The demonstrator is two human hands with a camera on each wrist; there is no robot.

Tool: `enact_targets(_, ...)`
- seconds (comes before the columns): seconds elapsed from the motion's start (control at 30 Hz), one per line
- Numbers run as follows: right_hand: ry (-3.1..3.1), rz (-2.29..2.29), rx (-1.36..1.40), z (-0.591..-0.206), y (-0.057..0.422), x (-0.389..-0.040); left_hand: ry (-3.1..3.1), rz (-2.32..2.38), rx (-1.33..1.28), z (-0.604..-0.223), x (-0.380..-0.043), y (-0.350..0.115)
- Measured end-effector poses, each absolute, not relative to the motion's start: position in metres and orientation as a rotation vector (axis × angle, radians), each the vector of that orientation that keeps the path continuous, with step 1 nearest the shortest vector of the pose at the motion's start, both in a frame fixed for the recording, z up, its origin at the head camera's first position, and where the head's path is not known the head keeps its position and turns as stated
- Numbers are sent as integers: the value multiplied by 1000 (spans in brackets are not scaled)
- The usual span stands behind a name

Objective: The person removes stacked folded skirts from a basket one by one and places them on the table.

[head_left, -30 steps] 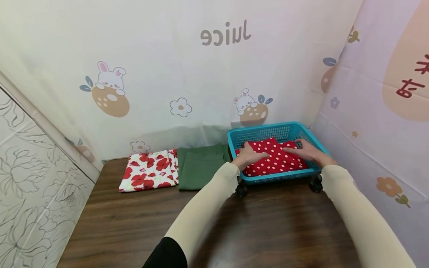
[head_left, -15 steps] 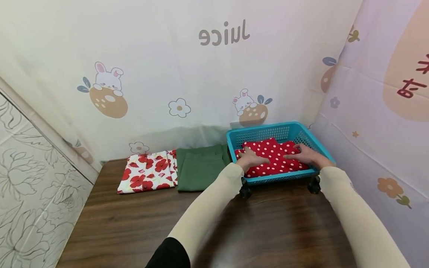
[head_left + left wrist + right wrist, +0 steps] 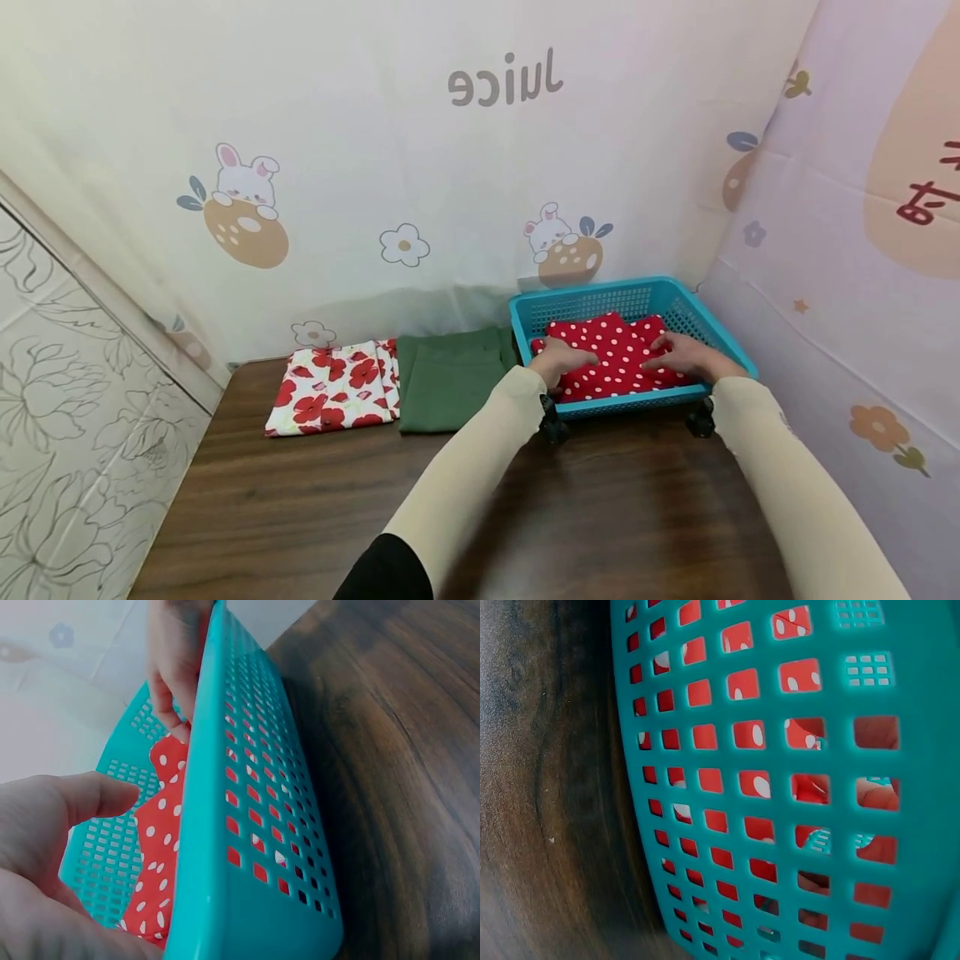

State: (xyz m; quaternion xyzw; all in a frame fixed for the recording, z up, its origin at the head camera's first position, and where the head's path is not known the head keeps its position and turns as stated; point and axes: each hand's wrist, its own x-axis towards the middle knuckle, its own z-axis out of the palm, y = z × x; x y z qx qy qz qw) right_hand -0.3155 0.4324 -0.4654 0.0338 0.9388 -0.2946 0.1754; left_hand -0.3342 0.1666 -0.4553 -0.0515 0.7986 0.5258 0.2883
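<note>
A red cloth with white polka dots (image 3: 611, 354) lies folded and a little rumpled inside a turquoise plastic basket (image 3: 622, 407). My left hand (image 3: 562, 360) is at the cloth's left side, inside the basket; its thumb stands out straight in the left wrist view, over the cloth (image 3: 156, 832). On the cloth's right side is my right hand (image 3: 692, 357), fingers spread and loosely bent, their tips touching the cloth in the left wrist view. Through the basket's holes, the right wrist view shows cloth (image 3: 742, 735) and parts of fingers (image 3: 876, 796). Some fingertips are hidden.
Left of the basket lies a folded green cloth (image 3: 453, 379). Beside it is a folded white cloth with red flowers (image 3: 330, 392). They rest on a dark wooden table (image 3: 300, 508). Printed curtains (image 3: 337, 167) rise behind and to the right.
The basket's front right corner has shifted slightly right. Both hands stay at the polka-dot cloth and have moved only slightly. The other two cloths lie as before.
</note>
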Motion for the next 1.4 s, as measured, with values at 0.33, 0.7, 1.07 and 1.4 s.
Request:
enact_targets(0.33,2665,-793,114,-465,429,-321,2114,1482,-94,-452,-333,169)
enact_targets(0.7,2656,-732,138,-469,435,-322,2146,1433,33,-453,-330,168)
enact_targets(1.07,2679,-758,129,-469,435,-323,2089,1486,-1,-459,-332,174)
enact_targets(1.4,2771,-862,132,-466,440,-324,2099,1574,-107,-466,-339,177)
